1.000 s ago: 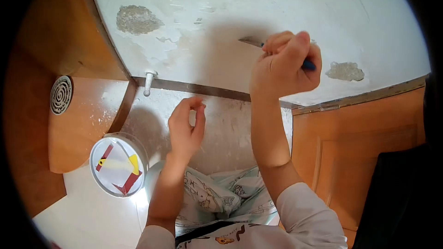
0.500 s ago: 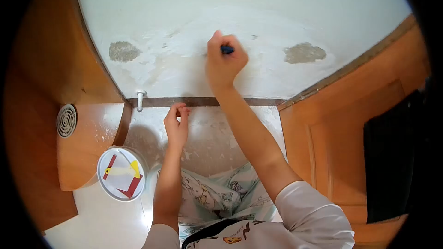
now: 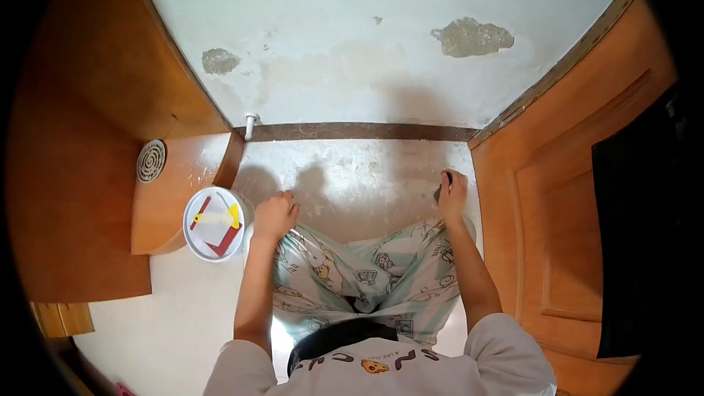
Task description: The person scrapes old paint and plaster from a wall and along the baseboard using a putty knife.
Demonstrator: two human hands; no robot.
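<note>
My left hand [image 3: 277, 214] rests by my left knee, its fingers curled in and nothing seen in them. Off to the right, above my right knee, my right hand [image 3: 455, 196] is closed around a small scraper [image 3: 438, 194] with a dark blue handle; most of the tool is hidden by the fingers. Before me stands a white wall [image 3: 330, 22]. It carries a large bare grey patch [image 3: 475, 38] at right, a smaller patch [image 3: 219, 61] at left, and a beige worn area between them. Neither hand touches the wall.
A white lidded bucket [image 3: 194, 244] stands left, beside a curved wooden ledge [image 3: 169, 209] with a round vent [image 3: 151, 160]. A short white pipe [image 3: 250, 126] sticks out low on the wall. White flakes dust the floor [image 3: 345, 176]. A wooden door [image 3: 543, 176] closes the right side.
My right hand has come away from the wall, down and to the right, still holding the scraper. My left hand has lowered to my knee. The view has tilted and shifted.
</note>
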